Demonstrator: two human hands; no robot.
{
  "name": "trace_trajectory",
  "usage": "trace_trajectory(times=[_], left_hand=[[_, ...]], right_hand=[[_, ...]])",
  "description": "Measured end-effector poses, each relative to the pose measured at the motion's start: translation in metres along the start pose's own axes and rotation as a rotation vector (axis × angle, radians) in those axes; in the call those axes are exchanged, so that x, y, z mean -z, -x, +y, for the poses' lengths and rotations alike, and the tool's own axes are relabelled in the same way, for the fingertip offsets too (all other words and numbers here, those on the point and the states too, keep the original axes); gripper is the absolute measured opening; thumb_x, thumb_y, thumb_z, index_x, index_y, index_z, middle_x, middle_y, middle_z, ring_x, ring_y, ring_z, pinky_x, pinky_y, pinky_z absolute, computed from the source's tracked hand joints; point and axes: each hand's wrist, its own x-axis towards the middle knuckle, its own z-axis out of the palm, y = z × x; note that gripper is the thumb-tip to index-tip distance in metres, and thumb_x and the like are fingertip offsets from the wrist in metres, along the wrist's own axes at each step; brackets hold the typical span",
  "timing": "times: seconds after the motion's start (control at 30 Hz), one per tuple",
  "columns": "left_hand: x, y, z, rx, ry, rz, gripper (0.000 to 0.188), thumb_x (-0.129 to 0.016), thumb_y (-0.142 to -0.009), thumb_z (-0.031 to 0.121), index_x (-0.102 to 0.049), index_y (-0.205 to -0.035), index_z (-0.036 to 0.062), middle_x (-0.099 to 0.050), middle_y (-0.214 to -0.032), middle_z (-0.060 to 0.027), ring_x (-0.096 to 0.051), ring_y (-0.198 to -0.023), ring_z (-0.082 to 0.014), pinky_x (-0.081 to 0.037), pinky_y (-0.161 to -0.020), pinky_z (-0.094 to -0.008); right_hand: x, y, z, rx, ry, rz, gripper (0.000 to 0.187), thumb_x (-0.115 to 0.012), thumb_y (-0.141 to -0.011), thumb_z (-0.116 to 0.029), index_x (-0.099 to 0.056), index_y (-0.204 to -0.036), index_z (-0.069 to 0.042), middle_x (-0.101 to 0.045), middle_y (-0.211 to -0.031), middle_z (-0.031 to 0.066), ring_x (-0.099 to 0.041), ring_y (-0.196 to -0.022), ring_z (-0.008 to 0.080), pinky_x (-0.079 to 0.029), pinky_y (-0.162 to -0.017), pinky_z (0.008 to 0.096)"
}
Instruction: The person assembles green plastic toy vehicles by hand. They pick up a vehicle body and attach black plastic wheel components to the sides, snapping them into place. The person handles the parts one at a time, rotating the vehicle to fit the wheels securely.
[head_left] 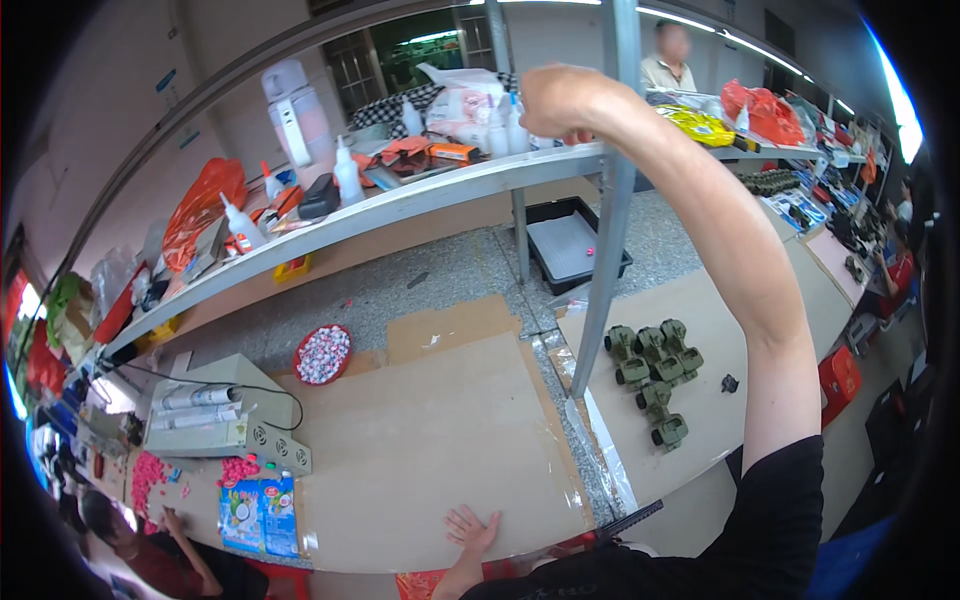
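Note:
My left hand lies flat near the front edge of the brown cardboard sheet, its fingers spread and nothing in them. Up at the raised shelf, my right hand is closed with its fingers curled down. What it holds, if anything, is hidden behind the hand. Just left of it stands a white squeeze bottle. More white nozzle bottles stand along the shelf, among them one bottle beside a black object. Under my right arm, several dark green toy vehicle parts lie grouped on another cardboard sheet.
A metal post rises between the two cardboard sheets. Behind it sits a black tray. A red bowl of small white pieces and a beige machine box stand left. One person sits lower left; another person is beyond the shelf.

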Motion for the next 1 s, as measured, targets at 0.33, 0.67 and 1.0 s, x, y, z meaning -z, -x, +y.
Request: trace_trajectory(times=[0.33, 0.67, 1.0], left_hand=[[0.002, 0.006, 0.014, 0.043, -0.111, -0.001, 0.109, -0.04, -0.075, 0.076, 0.012, -0.145, 0.01, 0.025, -0.148, -0.0186, 0.029, -0.134, -0.0354, 0.012, -0.105, -0.0574], [-0.023, 0.002, 0.008, -0.017, -0.155, 0.249, 0.095, -0.041, -0.081, 0.067, -0.001, -0.147, 0.0113, 0.011, -0.151, -0.0186, 0.016, -0.139, -0.0354, 0.006, -0.106, -0.059], [-0.015, 0.005, -0.004, -0.036, -0.212, 0.38, 0.077, -0.036, -0.089, 0.059, -0.011, -0.147, 0.0145, 0.001, -0.153, -0.0163, 0.004, -0.141, -0.0327, -0.003, -0.108, -0.0571]], right_hand=[[-0.2, 0.201, 0.049, 0.768, -0.378, -0.737, 0.051, -0.057, -0.087, -0.037, -0.05, -0.127, -0.007, -0.06, -0.113, 0.02, -0.056, -0.106, 0.0347, -0.044, -0.093, 0.0408], [-0.382, 0.363, 0.107, 0.386, -0.812, -0.684, 0.049, -0.061, -0.084, -0.04, -0.057, -0.12, -0.006, -0.065, -0.1, 0.0183, -0.064, -0.09, 0.0276, -0.049, -0.082, 0.0332], [-0.315, 0.33, 0.143, 0.009, -1.13, -0.088, 0.041, -0.062, -0.083, -0.031, -0.061, -0.109, 0.0, -0.067, -0.094, 0.0178, -0.066, -0.085, 0.028, -0.051, -0.077, 0.0354]])
